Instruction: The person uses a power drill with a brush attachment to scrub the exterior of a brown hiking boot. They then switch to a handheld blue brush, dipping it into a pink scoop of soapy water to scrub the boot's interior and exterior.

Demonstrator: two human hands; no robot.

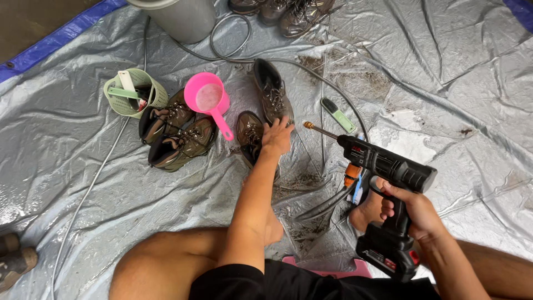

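Observation:
My left hand (276,136) reaches forward and rests on a brown lace-up boot (249,135) lying on the silver tarp; a second brown boot (272,91) lies just beyond it. My right hand (413,211) grips the handle of a black cordless spray gun (386,166) whose brass nozzle (308,126) points toward the left hand. A dark hose (327,204) hangs from the gun's underside. My bare legs and feet sit at the bottom of the view.
Another pair of brown boots (176,135) lies to the left beside a pink scoop (208,97) and a green basket (133,91) of brushes. A green brush (338,115), grey bucket (180,19), more boots (288,12) and hoses lie on the muddy tarp (444,72).

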